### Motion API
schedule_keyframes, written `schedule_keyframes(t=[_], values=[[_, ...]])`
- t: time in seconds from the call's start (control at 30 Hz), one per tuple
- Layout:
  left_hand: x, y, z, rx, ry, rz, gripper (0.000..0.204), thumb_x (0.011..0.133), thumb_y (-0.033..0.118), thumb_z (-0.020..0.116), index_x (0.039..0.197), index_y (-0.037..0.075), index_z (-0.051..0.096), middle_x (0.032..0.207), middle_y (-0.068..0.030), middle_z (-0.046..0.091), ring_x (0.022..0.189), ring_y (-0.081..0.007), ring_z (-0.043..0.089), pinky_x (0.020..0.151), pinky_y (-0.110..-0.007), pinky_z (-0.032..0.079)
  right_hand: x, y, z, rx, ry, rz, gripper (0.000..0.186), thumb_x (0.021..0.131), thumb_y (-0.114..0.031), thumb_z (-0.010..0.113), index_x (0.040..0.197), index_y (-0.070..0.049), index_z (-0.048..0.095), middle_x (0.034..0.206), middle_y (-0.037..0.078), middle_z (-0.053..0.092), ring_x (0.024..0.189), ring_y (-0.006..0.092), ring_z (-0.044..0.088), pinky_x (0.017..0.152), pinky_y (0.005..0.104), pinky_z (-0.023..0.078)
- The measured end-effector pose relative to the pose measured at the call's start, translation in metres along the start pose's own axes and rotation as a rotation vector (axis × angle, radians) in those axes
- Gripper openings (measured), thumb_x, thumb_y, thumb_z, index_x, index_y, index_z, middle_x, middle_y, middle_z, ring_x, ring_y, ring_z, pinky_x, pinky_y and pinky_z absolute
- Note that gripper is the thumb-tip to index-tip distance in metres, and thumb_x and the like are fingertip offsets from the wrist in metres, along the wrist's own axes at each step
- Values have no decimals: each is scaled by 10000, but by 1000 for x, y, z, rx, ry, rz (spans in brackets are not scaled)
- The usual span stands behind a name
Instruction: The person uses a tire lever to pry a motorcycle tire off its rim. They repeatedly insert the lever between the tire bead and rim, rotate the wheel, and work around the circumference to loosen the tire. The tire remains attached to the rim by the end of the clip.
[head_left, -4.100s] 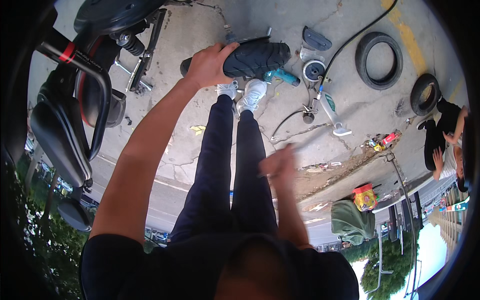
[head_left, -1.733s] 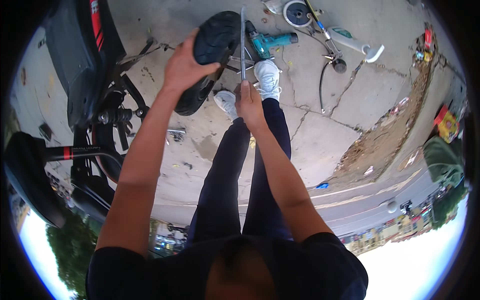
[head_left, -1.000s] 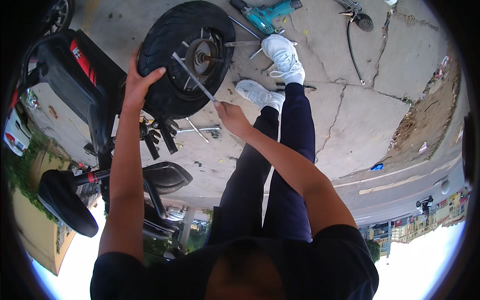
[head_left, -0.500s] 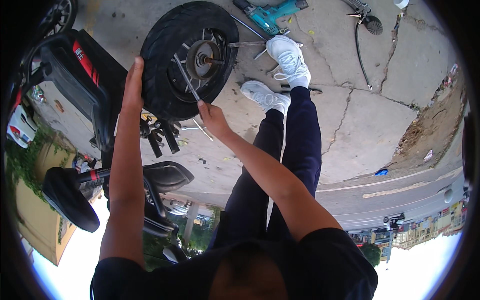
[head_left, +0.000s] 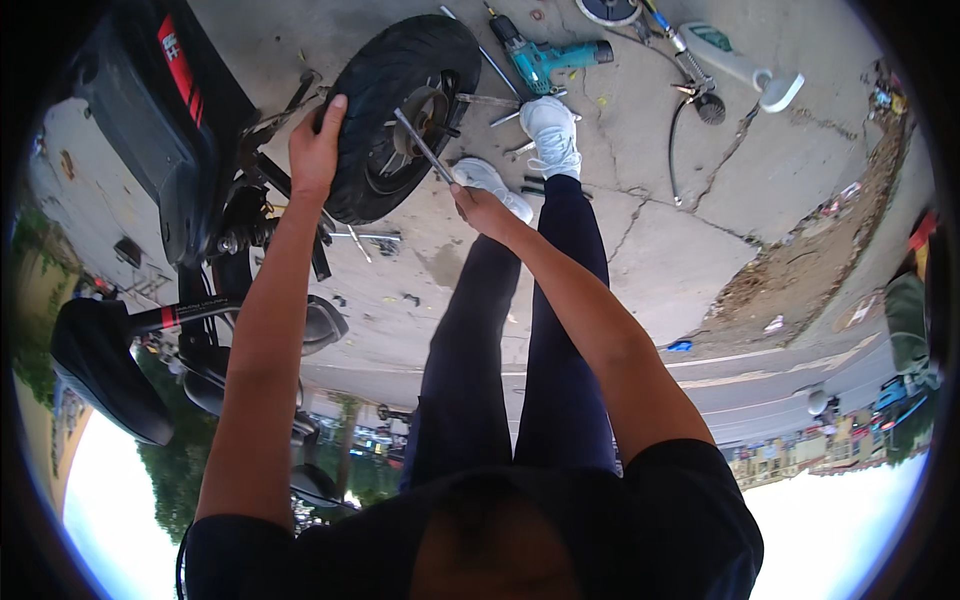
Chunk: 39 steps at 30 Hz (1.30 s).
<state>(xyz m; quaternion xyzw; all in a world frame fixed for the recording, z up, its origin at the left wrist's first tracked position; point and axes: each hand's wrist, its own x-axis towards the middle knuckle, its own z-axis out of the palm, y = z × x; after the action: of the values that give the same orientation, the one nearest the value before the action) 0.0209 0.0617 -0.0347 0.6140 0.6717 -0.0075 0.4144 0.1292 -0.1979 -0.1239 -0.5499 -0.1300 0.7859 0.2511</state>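
Observation:
A wheel with a black tyre [head_left: 372, 88] stands tilted on the concrete, its hub and axle facing right. My left hand [head_left: 316, 150] grips the tyre's left side, thumb on the tread; its other fingers are partly hidden. In my right hand [head_left: 480, 210] is a metal tyre lever [head_left: 426, 148], angled up and left across the wheel, its tip in front of the hub. I cannot tell whether that tip touches the wheel. A second flat lever [head_left: 488, 100] reaches from the wheel's right side to near my white shoe [head_left: 551, 130].
A black scooter [head_left: 190, 140] stands at the left. Beyond my shoes lie a teal cordless power tool [head_left: 545, 64], an inflator with gauge [head_left: 708, 107] and hose, and a white tool-like object [head_left: 735, 62]. Loose rods [head_left: 360, 243] lie below the tyre. A dirt strip [head_left: 775, 270] borders the right.
The wheel has turned more edge-on, with my left hand still on it. My right hand and the lever have shifted right relative to the hub. The whole view has shifted too.

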Motion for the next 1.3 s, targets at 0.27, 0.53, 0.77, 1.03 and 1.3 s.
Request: schedule_keyframes(t=[0.27,0.53,0.77,1.03,1.3], values=[[-8,-5,2,29,29,-89,615,828,550,631,1049,-23,662,930,-228,680,906,-351,657,815,-362,482,-22,-17,6,-205,221,-43,491,1015,-390,374,802,24,527,650,147,499,634,282,480,661,407,415],[-21,-25,1,7,70,-93,586,782,559,671,997,14,670,861,-222,670,826,-366,656,735,-385,493,-56,-47,-2,-436,215,12,493,1009,-365,376,841,52,581,759,315,592,794,497,574,688,522,444],[-40,-30,8,-49,101,-129,592,751,561,700,1004,26,677,845,-200,678,800,-351,661,717,-383,501,-91,-89,-23,-661,171,182,530,1007,-377,384,794,59,596,735,309,601,774,493,591,692,526,471],[-47,-15,11,41,115,-161,608,736,598,688,1009,54,681,850,-196,681,820,-372,657,714,-406,514,-117,-145,-38,-877,183,248,580,1000,-415,386,771,71,606,754,316,609,803,503,594,717,537,481],[-81,-3,31,99,223,-37,544,769,580,669,953,69,680,773,-184,670,736,-373,653,638,-423,512,-103,-283,-99,-1411,-294,388,545,1004,-414,367,904,49,637,899,297,637,792,443,638,729,515,500]])
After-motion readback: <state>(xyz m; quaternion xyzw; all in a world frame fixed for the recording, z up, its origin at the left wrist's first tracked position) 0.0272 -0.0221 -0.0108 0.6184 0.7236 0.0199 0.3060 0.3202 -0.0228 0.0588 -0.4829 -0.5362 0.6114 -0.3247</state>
